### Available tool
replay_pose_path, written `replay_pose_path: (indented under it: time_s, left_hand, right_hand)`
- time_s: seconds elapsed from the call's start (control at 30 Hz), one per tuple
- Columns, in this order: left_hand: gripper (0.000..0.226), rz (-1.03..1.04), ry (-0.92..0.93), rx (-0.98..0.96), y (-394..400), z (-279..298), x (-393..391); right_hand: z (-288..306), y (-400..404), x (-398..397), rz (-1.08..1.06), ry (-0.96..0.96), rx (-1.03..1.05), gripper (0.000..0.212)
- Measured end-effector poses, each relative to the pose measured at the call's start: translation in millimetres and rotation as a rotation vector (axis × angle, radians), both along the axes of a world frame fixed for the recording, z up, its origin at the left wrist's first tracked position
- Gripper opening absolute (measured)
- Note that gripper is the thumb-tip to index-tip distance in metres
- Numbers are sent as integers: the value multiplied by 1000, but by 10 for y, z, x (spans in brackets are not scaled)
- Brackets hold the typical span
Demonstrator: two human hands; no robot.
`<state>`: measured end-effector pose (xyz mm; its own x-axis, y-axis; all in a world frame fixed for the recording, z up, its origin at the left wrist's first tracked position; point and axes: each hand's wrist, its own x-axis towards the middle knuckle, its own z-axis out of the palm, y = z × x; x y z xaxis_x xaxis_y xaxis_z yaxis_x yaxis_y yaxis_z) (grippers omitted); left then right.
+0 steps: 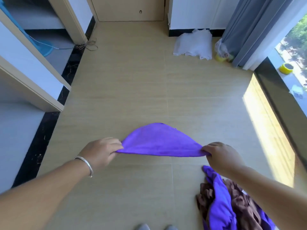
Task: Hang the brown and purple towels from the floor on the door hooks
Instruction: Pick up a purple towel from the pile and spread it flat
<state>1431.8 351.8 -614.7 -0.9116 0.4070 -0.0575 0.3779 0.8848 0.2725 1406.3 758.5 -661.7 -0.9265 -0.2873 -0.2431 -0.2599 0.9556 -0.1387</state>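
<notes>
A purple towel (160, 141) is stretched out in the air between my two hands, above the tiled floor. My left hand (101, 151) pinches its left corner and my right hand (221, 155) pinches its right corner. Its far edge bulges away from me. On the floor at the lower right lies a heap with another purple towel (221, 201) draped over crumpled brown towels (240, 205); my right forearm hides part of the heap. A closed beige door (131, 9) stands at the far end; no hooks are visible on it.
A white bag (194, 44) sits by the far wall, next to grey curtains (245, 29). Yellow tape rolls lie by the curtain (221, 58) and on the window sill (286, 68). Door frames and black skirting line the left side. My shoes (156, 227) show at the bottom edge.
</notes>
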Motion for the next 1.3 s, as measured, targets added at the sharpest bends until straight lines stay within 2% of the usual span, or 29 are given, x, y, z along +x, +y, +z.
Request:
replay_pose_path:
  time_s: [0.1, 0.3, 0.47, 0.57, 0.6, 0.67, 0.73, 0.83, 1.0, 1.07, 1.17, 1.23, 1.3]
  left_hand:
    - [21, -130, -88, -4, 44, -421, 556]
    - [16, -122, -228, 50, 153, -1268, 1324]
    - [35, -41, -459, -46, 257, -1934, 1689]
    - [8, 27, -534, -89, 311, -2293, 1761]
    - [14, 79, -594, -111, 312, -2421, 1765]
    - [21, 175, -672, -122, 294, -2653, 1709]
    - [14, 296, -714, -97, 277, -2847, 1569]
    - [6, 425, -719, -82, 201, -3138, 1266]
    - [15, 565, -643, -9, 0, -3652, 556]
    - [17, 613, -578, 43, -60, -3880, 188]
    - [35, 727, -423, 81, -93, -4216, -277]
    - [48, 802, -376, -6, -55, -4420, -355]
    - [53, 718, -416, -95, 59, -4588, -190]
  right_hand:
    - [-455, 169, 585, 50, -157, -57, 28]
    - [-1192, 324, 1513, 38, -367, -117, 34]
    - [-1699, 314, 1876, -71, -480, -115, 38]
    - [-2046, 315, 1965, -56, -547, -74, 44]
    - [-2150, 308, 1954, -65, -563, -61, 44]
    - [-2341, 254, 1890, -100, -559, -46, 38]
    - [-2507, 192, 1752, -159, -530, -45, 27]
    - [-2735, 83, 1370, -204, -479, -18, 20]
    - [-3129, -184, 398, -352, -404, -77, 16]
    - [-3316, -312, -38, -447, -356, -147, 20]
    - [-3610, -497, -582, -615, -297, -250, 45]
    - [-3801, -602, -727, -656, -283, -230, 56]
    - [-3951, -703, -647, -576, -315, -134, 59]
